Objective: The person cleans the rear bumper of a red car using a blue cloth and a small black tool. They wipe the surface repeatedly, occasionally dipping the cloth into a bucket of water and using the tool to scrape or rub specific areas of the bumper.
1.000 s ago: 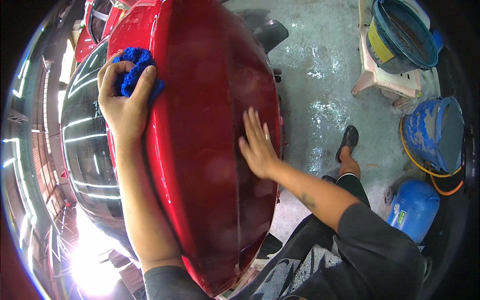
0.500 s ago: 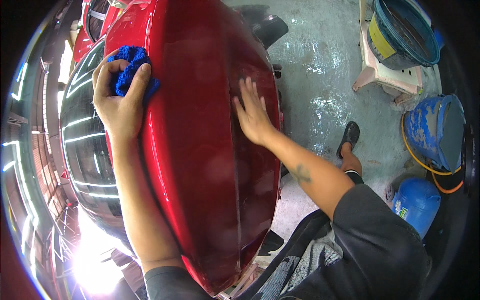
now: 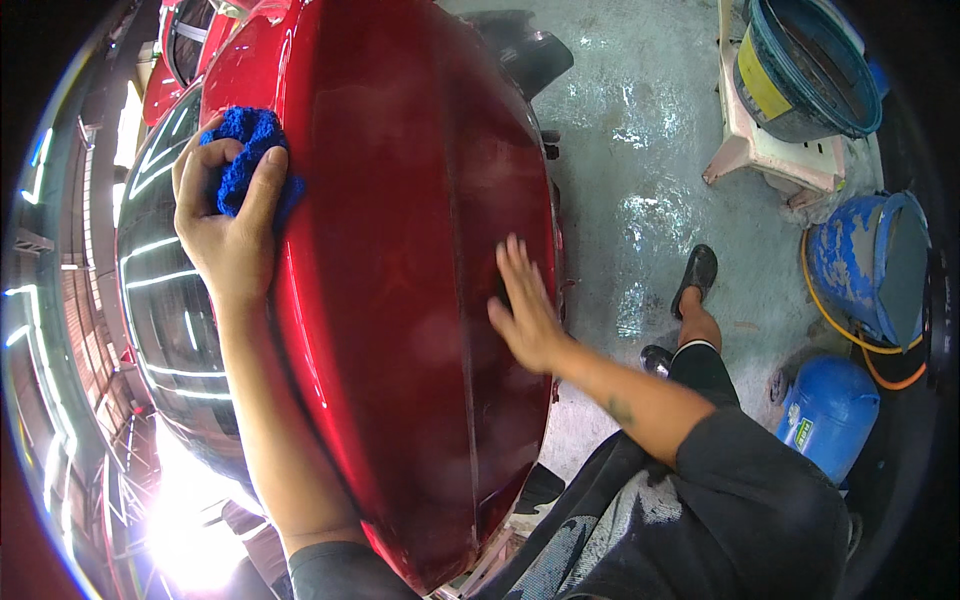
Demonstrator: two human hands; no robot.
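Note:
My left hand (image 3: 228, 245) grips a crumpled blue cloth (image 3: 250, 135), fingers and thumb bent around it. The cloth rests on the upper edge of a glossy red car body (image 3: 380, 260), beside the dark window glass (image 3: 175, 310). Lower down on the same bodywork, my right hand (image 3: 530, 318) lies flat, fingers stretched out and nothing held. A long crease runs down the panel to the left of that hand, and faint hazy patches show on the paint.
Wet grey floor (image 3: 630, 150) lies right of the car. A dark bucket (image 3: 800, 110) stands on a white plastic stool (image 3: 750, 150). Below are a scuffed blue drum (image 3: 850, 260), a yellow-orange hose (image 3: 830, 315) and a rounded blue container (image 3: 835, 415). My shoe (image 3: 700, 268) is on the floor.
My right hand has moved down the panel and slightly right, toward me. My left hand and the blue cloth have shifted slightly left and down. My second shoe now shows.

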